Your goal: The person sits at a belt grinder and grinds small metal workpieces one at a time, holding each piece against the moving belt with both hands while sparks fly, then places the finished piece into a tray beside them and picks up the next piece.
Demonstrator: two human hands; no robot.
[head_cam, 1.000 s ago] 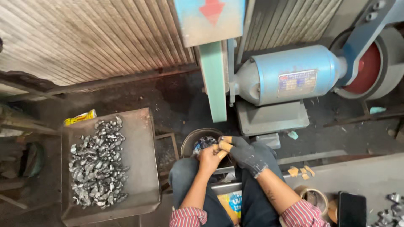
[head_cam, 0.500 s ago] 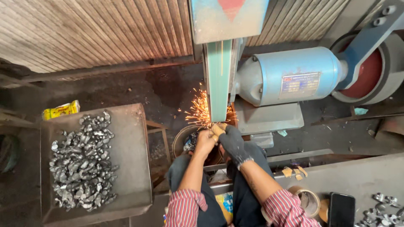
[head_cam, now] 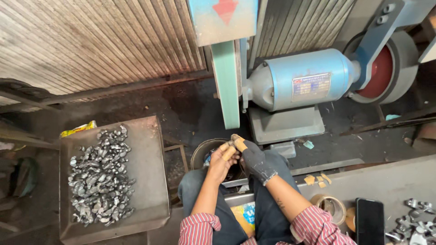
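Both hands meet just below the lower end of the green vertical sanding belt (head_cam: 225, 86). The bare left hand (head_cam: 221, 161) and the dark-gloved right hand (head_cam: 254, 159) are pressed together, pinching a small metal workpiece (head_cam: 234, 139) between taped fingertips, just clear of the belt. A round dark bucket (head_cam: 204, 152) sits beneath the grip; a grey metal tray of shiny silver parts (head_cam: 102, 174) lies well to its left. This looks like a pause in grinding; the piece seems due for checking or turning.
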